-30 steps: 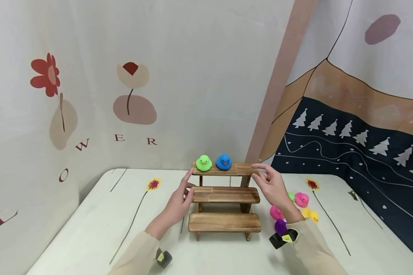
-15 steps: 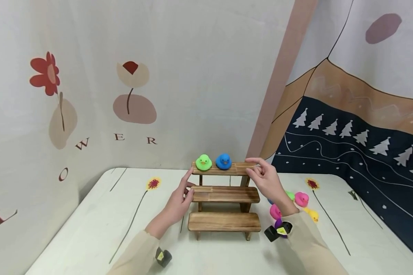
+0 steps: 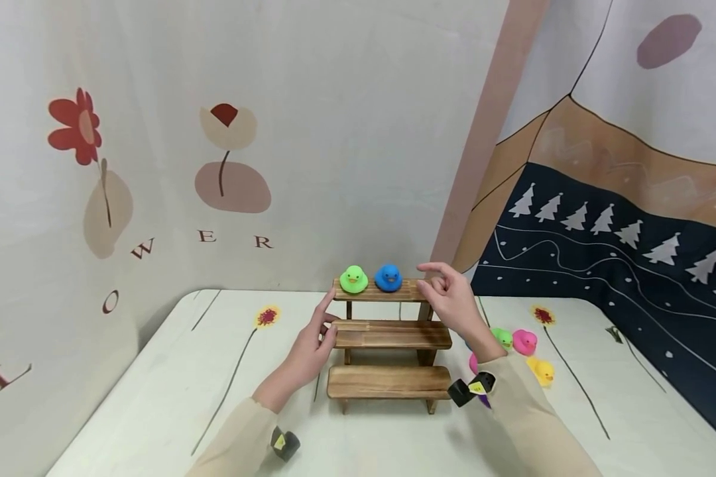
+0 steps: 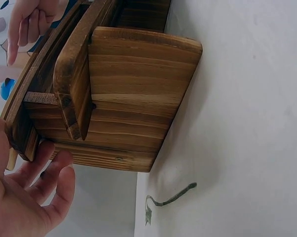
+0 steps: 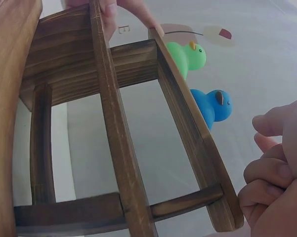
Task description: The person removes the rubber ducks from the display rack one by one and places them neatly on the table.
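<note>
A three-tier wooden stand (image 3: 392,381) bears a green rubber duck (image 3: 354,279) and a blue rubber duck (image 3: 388,278) side by side on its top plank. My left hand (image 3: 307,351) holds the stand's left end, index finger at the top plank and thumb by the middle one. Its other fingers curl in under the top plank in the left wrist view. At the top plank's right end is my right hand (image 3: 456,305), index finger stretched toward the blue duck and thumb apart from it. The remaining fingers are bent and hold nothing.
Right of the stand, several rubber ducks lie on the white cloth, among them a pink duck (image 3: 524,342), a yellow duck (image 3: 540,371) and a green one (image 3: 502,338); the right forearm partly hides the group. A printed curtain (image 3: 310,132) rises behind the table.
The right hand has moved left along the top plank, closer to the blue duck. My left hand, the stand and both ducks on it have stayed in place.
</note>
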`<state>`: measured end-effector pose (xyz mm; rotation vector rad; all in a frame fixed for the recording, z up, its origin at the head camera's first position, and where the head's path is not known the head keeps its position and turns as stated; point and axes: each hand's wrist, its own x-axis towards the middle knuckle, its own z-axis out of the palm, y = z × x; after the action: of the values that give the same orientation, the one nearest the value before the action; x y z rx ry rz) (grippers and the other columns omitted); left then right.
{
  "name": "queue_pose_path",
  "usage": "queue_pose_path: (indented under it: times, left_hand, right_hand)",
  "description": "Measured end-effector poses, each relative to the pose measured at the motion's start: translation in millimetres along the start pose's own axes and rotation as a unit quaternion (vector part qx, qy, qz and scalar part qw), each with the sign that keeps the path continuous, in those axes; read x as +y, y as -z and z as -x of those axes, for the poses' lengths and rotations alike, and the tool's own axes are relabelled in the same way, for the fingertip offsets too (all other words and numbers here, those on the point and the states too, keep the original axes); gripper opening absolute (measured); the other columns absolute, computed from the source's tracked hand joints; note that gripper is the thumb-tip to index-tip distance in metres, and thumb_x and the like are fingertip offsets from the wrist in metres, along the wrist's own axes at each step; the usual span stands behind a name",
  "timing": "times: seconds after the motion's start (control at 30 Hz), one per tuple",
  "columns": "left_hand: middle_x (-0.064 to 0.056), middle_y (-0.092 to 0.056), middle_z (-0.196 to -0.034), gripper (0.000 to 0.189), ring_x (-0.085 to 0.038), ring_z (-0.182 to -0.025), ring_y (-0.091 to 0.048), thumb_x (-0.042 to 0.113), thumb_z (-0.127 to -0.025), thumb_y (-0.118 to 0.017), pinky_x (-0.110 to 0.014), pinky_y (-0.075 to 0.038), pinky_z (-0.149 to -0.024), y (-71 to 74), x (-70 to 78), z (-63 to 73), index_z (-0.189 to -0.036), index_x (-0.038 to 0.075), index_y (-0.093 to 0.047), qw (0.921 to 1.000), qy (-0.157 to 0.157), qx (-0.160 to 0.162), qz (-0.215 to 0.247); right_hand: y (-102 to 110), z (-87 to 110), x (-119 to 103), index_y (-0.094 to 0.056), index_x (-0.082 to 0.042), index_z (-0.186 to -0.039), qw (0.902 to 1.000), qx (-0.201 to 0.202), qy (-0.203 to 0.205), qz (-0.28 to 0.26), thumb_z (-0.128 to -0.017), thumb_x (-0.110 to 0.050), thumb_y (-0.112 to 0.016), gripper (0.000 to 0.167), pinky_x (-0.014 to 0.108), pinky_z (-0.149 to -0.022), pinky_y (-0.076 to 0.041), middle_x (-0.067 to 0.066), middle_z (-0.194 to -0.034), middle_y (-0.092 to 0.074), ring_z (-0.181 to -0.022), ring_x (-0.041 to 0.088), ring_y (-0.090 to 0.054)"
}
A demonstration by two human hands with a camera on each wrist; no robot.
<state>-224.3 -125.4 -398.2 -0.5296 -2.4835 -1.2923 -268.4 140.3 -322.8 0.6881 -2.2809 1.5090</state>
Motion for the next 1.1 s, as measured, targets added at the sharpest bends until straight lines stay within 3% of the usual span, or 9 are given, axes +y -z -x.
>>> queue_pose_path:
  times: [0.2, 0.4, 0.7, 0.93, 1.1]
  left_hand:
    - [-0.013, -0.059, -0.108, 0.064, -0.012, -0.077, -0.048, 0.005, -0.099, -0.047, -0.022, -0.044, -0.064, -0.8, -0.8, 1.1, -0.153, 0.021, -0.017, 1.0000, 0.005, -0.002, 0.001]
    - [-0.013, -0.059, -0.108, 0.064, -0.012, -0.078, -0.048, 0.005, -0.099, -0.047, -0.021, -0.044, -0.064, -2.0, -2.3, 3.5, -0.154, 0.021, -0.017, 1.0000, 0.005, -0.003, 0.003]
    - [-0.014, -0.059, -0.108, 0.064, -0.012, -0.078, -0.048, 0.004, -0.099, -0.047, -0.022, -0.045, -0.064, -0.4, -1.1, 2.0, -0.153, 0.020, -0.017, 1.0000, -0.001, 0.000, 0.000]
    - [-0.014, -0.059, -0.108, 0.065, -0.012, -0.078, -0.048, 0.005, -0.099, -0.047, -0.022, -0.045, -0.064, -0.1, -0.7, 0.2, -0.153, 0.021, -0.017, 1.0000, 0.003, 0.002, -0.001]
    - [-0.014, -0.059, -0.109, 0.065, -0.012, -0.078, -0.048, 0.005, -0.099, -0.047, -0.021, -0.044, -0.063, -0.7, -0.8, -0.5, -0.154, 0.022, -0.017, 1.0000, 0.000, -0.001, -0.001]
  right_hand:
    - [-4.6, -3.5, -15.4, -0.059, 0.006, -0.119, 0.9997, -0.023, -0.012, -0.003, -0.091, 0.001, -0.061, 0.028, 0.021, -0.050, -0.029, -0.003, -0.054, -0.028, -0.045, 0.006, -0.029]
    - [-8.0, -1.5, -38.1, -0.054, 0.014, -0.120, 0.9980, -0.058, -0.002, 0.026, -0.091, 0.005, -0.058, 0.031, 0.022, -0.051, -0.030, -0.002, -0.054, -0.027, -0.045, 0.005, -0.028]
    - [-19.1, -15.9, -5.8, -0.055, 0.005, -0.127, 0.9965, -0.076, 0.008, 0.035, -0.092, -0.009, -0.063, 0.038, 0.023, -0.048, -0.026, -0.004, -0.053, -0.027, -0.044, 0.007, -0.026]
    - [-21.7, -21.5, -7.1, -0.054, -0.001, -0.131, 0.9942, -0.095, 0.002, 0.049, -0.093, -0.016, -0.063, 0.042, 0.025, -0.050, -0.028, -0.005, -0.054, -0.027, -0.046, 0.010, -0.027]
    - [-22.6, -21.9, -8.7, -0.056, 0.000, -0.129, 0.9938, -0.088, -0.005, 0.068, -0.093, -0.015, -0.064, 0.041, 0.025, -0.050, -0.029, -0.004, -0.053, -0.028, -0.045, 0.009, -0.027]
